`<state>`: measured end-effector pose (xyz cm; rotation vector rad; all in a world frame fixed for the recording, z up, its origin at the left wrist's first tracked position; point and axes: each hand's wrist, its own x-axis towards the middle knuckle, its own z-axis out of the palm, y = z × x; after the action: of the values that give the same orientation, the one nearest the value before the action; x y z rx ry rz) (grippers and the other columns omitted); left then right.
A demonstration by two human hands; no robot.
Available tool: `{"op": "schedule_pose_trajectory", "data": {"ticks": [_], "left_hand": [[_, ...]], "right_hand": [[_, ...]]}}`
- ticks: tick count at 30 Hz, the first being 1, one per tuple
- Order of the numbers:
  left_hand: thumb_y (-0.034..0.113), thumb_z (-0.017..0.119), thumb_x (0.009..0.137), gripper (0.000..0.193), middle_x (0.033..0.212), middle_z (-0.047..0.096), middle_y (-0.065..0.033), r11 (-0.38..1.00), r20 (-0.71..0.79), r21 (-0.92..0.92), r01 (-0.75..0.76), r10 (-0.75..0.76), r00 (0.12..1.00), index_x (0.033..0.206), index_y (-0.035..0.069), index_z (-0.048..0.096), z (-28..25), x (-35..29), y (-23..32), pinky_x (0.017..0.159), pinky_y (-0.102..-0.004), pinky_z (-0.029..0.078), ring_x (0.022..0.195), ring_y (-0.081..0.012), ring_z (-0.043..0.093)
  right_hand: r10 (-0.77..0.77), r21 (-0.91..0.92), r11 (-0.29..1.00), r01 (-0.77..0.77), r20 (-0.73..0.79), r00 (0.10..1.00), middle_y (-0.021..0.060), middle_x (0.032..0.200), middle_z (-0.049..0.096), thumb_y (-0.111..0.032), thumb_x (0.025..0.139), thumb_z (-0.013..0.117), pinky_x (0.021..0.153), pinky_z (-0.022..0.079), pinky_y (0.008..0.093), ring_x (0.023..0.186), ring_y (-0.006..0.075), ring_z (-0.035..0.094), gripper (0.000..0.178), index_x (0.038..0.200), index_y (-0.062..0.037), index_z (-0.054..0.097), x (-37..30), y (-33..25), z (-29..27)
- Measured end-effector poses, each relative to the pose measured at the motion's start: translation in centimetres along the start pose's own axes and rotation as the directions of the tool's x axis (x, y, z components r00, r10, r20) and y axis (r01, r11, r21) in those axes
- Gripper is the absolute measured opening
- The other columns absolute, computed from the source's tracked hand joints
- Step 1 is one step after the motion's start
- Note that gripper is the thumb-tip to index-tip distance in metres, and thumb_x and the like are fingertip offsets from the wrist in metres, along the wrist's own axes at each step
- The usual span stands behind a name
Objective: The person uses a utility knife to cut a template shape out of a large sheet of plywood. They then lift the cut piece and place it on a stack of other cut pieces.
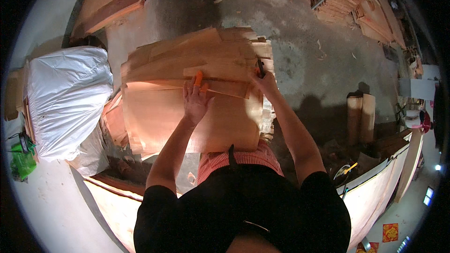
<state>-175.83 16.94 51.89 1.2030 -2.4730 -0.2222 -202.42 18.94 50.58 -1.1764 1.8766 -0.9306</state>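
Observation:
In front of me lies a broad stack of thin wood veneer sheets (192,122), with uneven, overlapping edges. My left hand (195,104) rests on it with its fingers spread, and orange covers sit on some of the fingertips. Just beyond that hand, a narrow veneer strip (229,88) runs across the sheets toward the right. At the stack's right edge my right hand (266,83) is closed around a small black hand tool (261,68). Its exact kind is too small to tell, and my fingers partly hide it.
A bulky pile under white plastic sheeting (70,98) stands at the left. Wooden boards (112,4) lie at the far left, and stacked veneer (347,7) is at the far right. Two upright veneer rolls (361,117) stand on the concrete floor (304,51) at the right.

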Motion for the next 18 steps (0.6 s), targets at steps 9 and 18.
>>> {"op": "schedule_pose_trajectory", "data": {"ticks": [9, 18], "left_hand": [[0.031, 0.069, 0.063, 0.047, 0.128, 0.029, -0.0166, 0.992, 0.05, -0.13, 0.0, 0.007, 0.999, 0.097, 0.002, 0.055, -1.4, -1.7, 0.2, 0.097, -0.0525, 0.02, 0.123, -0.0314, 0.022], [0.018, 0.063, 0.069, 0.03, 0.117, 0.041, -0.0137, 0.995, 0.037, -0.056, -0.088, 0.09, 0.995, 0.094, 0.005, 0.053, 0.4, -3.3, -1.8, 0.091, -0.0458, 0.032, 0.113, -0.0298, 0.036]], "right_hand": [[0.063, 0.003, 0.998, -0.063, -0.15, 0.987, 0.0013, 0.062, 0.054, -0.027, 0.072, 0.066, 0.051, 0.039, 0.0285, 0.056, 0.0098, 0.047, 0.026, 0.077, -0.0022, 0.059, 1.0, -0.7, 0.8], [-0.073, 0.023, 0.996, 0.084, -0.298, 0.952, 0.0013, 0.063, 0.055, -0.029, 0.07, 0.069, 0.052, 0.038, 0.0251, 0.058, 0.0081, 0.045, 0.03, 0.075, -0.0015, 0.058, 1.4, -2.7, 0.9]]}}
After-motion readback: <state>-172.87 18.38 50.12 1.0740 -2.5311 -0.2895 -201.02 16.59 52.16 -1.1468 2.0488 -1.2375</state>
